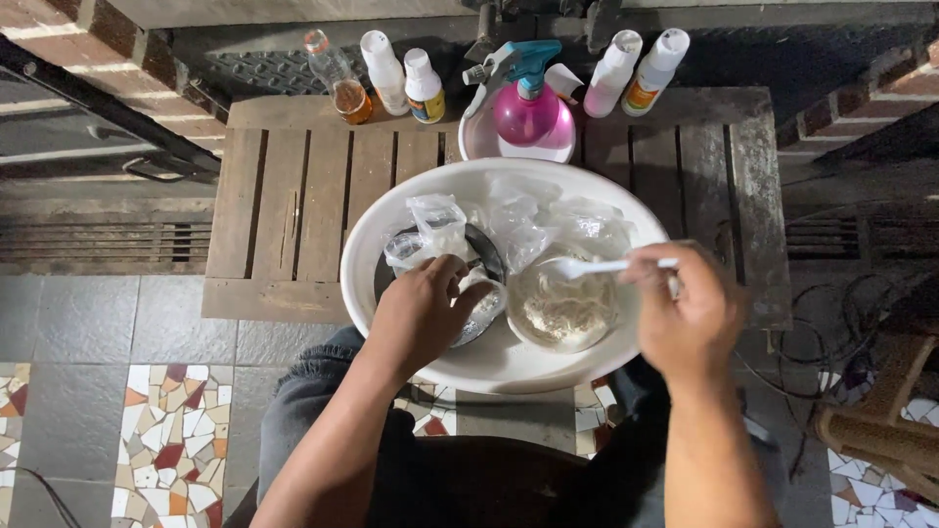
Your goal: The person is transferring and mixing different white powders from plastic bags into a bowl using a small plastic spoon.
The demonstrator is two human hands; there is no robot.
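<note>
A large white basin (391, 220) rests on a low wooden slatted table (293, 196). Inside it sits a clear bowl (560, 308) holding a pale stringy mass. My right hand (685, 313) grips a white plastic spoon (587, 266) whose tip lies over that bowl. My left hand (423, 311) presses down on a dark round dish (486, 256) with a clear plastic bag at the basin's left side. Several crumpled clear plastic bags (548, 220) fill the back of the basin.
At the table's back edge stand a pink spray bottle (528, 108) in a white bowl, several white squeeze bottles (423, 86) and a clear bottle of amber liquid (337, 76). Brick walls flank the table. A wicker chair (880, 420) stands at right; mosaic floor tiles lie below.
</note>
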